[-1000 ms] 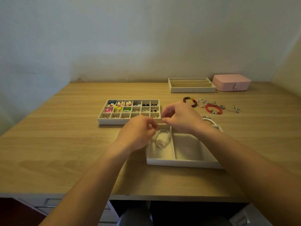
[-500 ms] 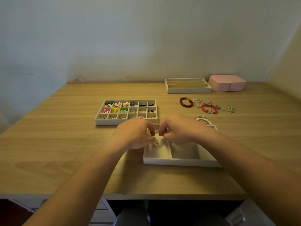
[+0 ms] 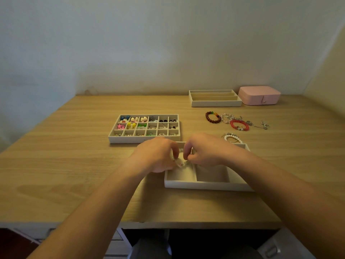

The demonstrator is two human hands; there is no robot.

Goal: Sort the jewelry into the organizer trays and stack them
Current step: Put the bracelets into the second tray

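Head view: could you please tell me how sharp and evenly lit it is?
Head view: soft, dim light, no glare; wide-angle lens splays the table edges; the white bracelet pinched by left hand and right hand over the near tray is blurred.

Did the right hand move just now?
Yes. The right hand came nearer, from beside the earring tray down into the near tray, where it pinches the white bracelet with the left hand.

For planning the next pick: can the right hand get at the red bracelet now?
Probably, once freed: the red bracelet lies uncovered beyond the right hand, which now pinches a white bracelet.
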